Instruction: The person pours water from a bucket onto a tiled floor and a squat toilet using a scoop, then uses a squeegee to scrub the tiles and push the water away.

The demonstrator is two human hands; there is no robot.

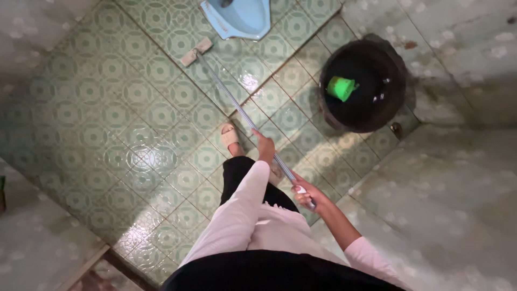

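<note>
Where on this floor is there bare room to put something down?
Widest bare tile lies left of the mop handle, out to the left wall. A smaller strip runs between the handle and the black bucket. It is crowded around the squat toilet, mop head and sandalled foot.

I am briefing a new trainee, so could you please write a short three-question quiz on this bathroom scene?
1. True or false: both hands grip the long-handled floor brush.
2. What floats in the black bucket? A) green scoop B) red sponge C) white cup
3. Which hand is nearer the brush head?

Key:
1. True: the left hand and right hand are both closed on the handle.
2. A, the green scoop.
3. The left hand.
</note>
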